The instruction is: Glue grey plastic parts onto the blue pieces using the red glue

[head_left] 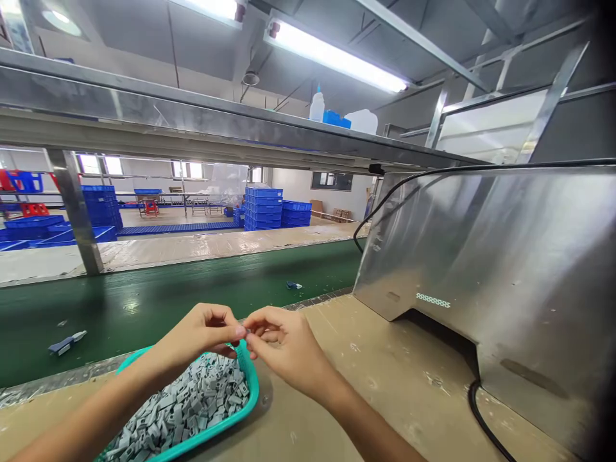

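My left hand (209, 332) and my right hand (282, 343) meet fingertip to fingertip above the far end of a teal plastic basket (253, 385). Both are pinched closed, and whatever sits between the fingertips is too small and covered to make out. Many small grey plastic pieces (192, 398) fill the basket below; my left forearm hides part of them. Beyond my hands, a dark blue and light grey part (294, 285) lies on the green conveyor belt (192, 282). A similar blue and grey part (67, 343) rests on the belt at the left.
A stainless steel machine housing (481, 256) stands on the right of the tan worktable (346, 398), with a black cable (481, 417) beside it. A metal shelf (240, 122) spans overhead, carrying a white bottle (316, 106). Stacked blue crates (263, 208) stand behind the belt.
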A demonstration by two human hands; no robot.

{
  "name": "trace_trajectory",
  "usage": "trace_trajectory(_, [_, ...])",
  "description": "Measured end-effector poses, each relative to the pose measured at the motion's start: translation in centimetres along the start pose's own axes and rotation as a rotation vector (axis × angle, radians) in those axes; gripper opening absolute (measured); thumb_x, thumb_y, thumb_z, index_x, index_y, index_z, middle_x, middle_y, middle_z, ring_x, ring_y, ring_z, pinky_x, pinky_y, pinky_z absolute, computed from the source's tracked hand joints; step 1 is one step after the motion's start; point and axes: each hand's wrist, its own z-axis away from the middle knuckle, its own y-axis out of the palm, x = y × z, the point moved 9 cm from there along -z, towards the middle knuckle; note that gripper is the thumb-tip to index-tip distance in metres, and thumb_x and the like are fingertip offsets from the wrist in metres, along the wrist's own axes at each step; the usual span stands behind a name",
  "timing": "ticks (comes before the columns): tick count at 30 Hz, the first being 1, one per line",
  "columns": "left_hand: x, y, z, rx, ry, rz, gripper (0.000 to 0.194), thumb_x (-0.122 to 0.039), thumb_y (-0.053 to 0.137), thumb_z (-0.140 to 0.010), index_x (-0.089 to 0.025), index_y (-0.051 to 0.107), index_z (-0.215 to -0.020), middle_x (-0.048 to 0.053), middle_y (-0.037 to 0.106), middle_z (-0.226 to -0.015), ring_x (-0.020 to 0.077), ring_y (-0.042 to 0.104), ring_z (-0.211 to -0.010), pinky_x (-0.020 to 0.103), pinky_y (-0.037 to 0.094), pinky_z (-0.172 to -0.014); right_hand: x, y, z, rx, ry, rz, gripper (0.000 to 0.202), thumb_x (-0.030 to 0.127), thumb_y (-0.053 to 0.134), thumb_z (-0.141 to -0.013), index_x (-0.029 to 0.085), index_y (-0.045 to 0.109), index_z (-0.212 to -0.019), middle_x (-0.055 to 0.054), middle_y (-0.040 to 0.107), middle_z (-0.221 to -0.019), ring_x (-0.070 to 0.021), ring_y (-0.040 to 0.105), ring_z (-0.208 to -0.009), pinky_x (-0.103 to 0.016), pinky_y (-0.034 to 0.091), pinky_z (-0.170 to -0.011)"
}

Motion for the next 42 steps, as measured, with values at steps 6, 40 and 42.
trace_trajectory(6, [1.4,4.3,-1.5,0.099,-0.104,0.090,0.025,-0.033,0.069,-0.058,-0.013,0.054,-0.058,0.001,0.053,-0.064,0.0117,0.050,-0.066,0.027,0.046,-0.061,1.2,-2.7,3.1,-0.073,-0.215,0.348,0.023,0.003,0.042,-0.075,0.018,0.060,-0.081,-0.003,0.058,-0.079,-0.0116,0.054,-0.071,-0.022,0.045,-0.064])
trace_trajectory(40, [2.7,2.7,-19.1,0.108,-0.011,-1.424,0.025,-0.028,0.050,-0.081,-0.015,0.054,-0.102,0.007,0.056,-0.104,0.0173,0.055,-0.092,0.037,0.046,-0.079,-8.5,-6.6,7.9,0.003,0.221,-0.009,0.010,0.014,0.052,-0.072,0.016,0.062,-0.076,-0.004,0.057,-0.079,-0.0125,0.057,-0.072,-0.021,0.050,-0.064])
trace_trajectory(42, [0.3,1.1,-16.5,0.034,0.034,-1.316,0.017,-0.020,0.057,-0.075,-0.013,0.058,-0.091,0.008,0.058,-0.100,0.0211,0.054,-0.097,0.036,0.044,-0.082,-8.7,-6.0,7.9,0.042,0.237,-0.066,0.008,0.020,0.054,-0.073,0.016,0.061,-0.077,-0.004,0.055,-0.078,-0.0135,0.057,-0.072,-0.023,0.051,-0.065])
